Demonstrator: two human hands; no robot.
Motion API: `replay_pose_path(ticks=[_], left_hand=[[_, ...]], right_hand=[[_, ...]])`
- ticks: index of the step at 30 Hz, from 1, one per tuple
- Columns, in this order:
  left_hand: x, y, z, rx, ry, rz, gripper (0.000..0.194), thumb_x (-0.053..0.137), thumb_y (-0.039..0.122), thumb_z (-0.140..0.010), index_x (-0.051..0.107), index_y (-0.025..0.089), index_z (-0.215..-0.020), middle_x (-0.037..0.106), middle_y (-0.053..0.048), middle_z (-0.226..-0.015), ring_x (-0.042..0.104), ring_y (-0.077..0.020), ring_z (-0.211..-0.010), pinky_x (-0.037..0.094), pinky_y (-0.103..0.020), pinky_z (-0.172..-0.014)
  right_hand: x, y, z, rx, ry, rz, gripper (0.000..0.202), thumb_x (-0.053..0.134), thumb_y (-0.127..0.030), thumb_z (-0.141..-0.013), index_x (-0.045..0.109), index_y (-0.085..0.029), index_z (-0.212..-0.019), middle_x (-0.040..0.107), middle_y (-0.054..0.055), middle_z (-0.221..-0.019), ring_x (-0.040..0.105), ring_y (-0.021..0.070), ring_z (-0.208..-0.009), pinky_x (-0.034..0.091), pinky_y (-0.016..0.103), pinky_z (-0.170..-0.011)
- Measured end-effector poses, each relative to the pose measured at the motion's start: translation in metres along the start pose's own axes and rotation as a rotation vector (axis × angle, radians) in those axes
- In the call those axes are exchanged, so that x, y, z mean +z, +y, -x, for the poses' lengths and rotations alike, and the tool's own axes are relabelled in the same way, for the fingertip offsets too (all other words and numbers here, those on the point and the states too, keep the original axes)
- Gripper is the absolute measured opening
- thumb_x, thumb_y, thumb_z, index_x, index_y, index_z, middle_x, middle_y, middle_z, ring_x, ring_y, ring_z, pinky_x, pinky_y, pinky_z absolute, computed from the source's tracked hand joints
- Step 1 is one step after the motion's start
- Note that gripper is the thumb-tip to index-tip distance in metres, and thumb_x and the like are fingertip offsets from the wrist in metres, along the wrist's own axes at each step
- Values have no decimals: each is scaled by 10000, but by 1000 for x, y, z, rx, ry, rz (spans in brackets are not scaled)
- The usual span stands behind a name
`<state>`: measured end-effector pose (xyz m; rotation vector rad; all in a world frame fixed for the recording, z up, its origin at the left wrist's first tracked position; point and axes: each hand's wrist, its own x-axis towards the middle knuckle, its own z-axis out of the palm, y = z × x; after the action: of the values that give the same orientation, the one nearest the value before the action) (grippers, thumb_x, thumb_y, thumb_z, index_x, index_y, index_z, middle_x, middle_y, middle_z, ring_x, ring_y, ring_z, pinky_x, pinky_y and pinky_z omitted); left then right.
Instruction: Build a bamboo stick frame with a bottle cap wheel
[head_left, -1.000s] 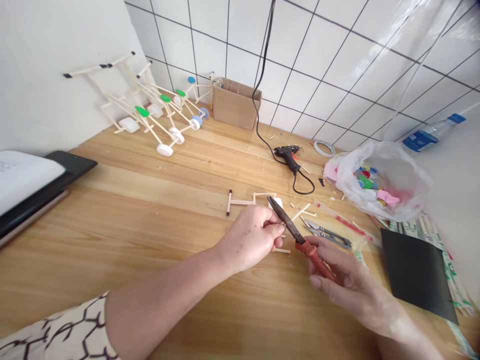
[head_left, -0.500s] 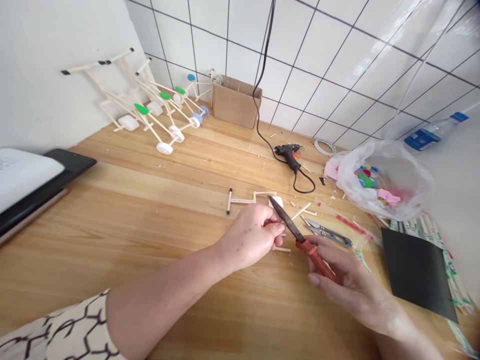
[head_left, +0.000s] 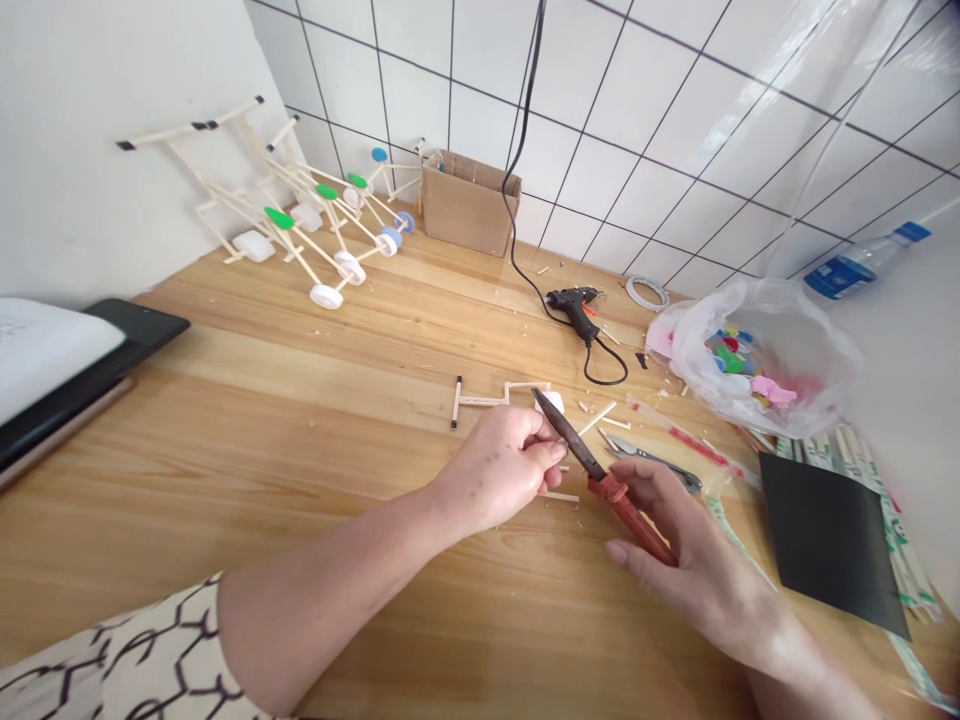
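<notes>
My left hand (head_left: pixel 499 465) is closed in a pinch around a thin wooden stick (head_left: pixel 598 418), which sticks out to the upper right. Red-handled pliers (head_left: pixel 634 520) lie against the fingers of my right hand (head_left: pixel 694 560), whose thumb is spread away from the handle. Their dark jaws cross over the stick beside my left fingertips. Just beyond my left hand a small stick frame (head_left: pixel 484 401) with black ends lies on the table, next to a white piece (head_left: pixel 550 402). Grey snips (head_left: pixel 660 465) are partly behind my right fingers.
Stick models with wheels (head_left: pixel 326 295) stand at the back left, beside a cardboard box (head_left: pixel 469 210). A glue gun (head_left: pixel 577 310), tape roll (head_left: pixel 646 292) and plastic bag (head_left: pixel 757 360) are farther back. Black sheet (head_left: pixel 832 540) at right; dark devices (head_left: pixel 142 330) at left.
My right thumb has moved slightly away from the pliers' handle, and the right fingers now cover more of the snips. The whole view has shifted slightly.
</notes>
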<state>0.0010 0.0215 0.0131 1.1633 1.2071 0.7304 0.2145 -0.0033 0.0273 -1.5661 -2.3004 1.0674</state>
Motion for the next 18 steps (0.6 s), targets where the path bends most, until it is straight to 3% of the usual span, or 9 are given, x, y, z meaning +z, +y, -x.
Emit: replay_pose_path(ticks=[3,8,18], left_hand=[[1,1,1,-3,2,-1,176,490,189,-815,572,162,-662,618,-4,-602,554,-118,-523,435,-232,-527],[2,3,4,-2,6,2,184,497,183,-804,565,167,-633,614,0,-595,563,-124,-532,435,-235,-527],[4,1,6,-24,-31,44,147,475,159,-822,598,150,-742,591,7,-611,536,-112,-538,435,-232,-536]], right_hand=[[0,-2,0,26,-7,4,530,567,-332,-834,347,-235,-1307,606,90,-1187,562,262,-1134,494,403,-906],[-5,-11,-1,-20,-40,129,433,569,-347,-844,478,-230,-1250,636,92,-1167,609,276,-1047,512,400,-878],[-2,-14,0,-45,-19,204,359,473,-210,-861,471,-208,-1220,653,71,-1114,633,224,-978,517,317,-811]])
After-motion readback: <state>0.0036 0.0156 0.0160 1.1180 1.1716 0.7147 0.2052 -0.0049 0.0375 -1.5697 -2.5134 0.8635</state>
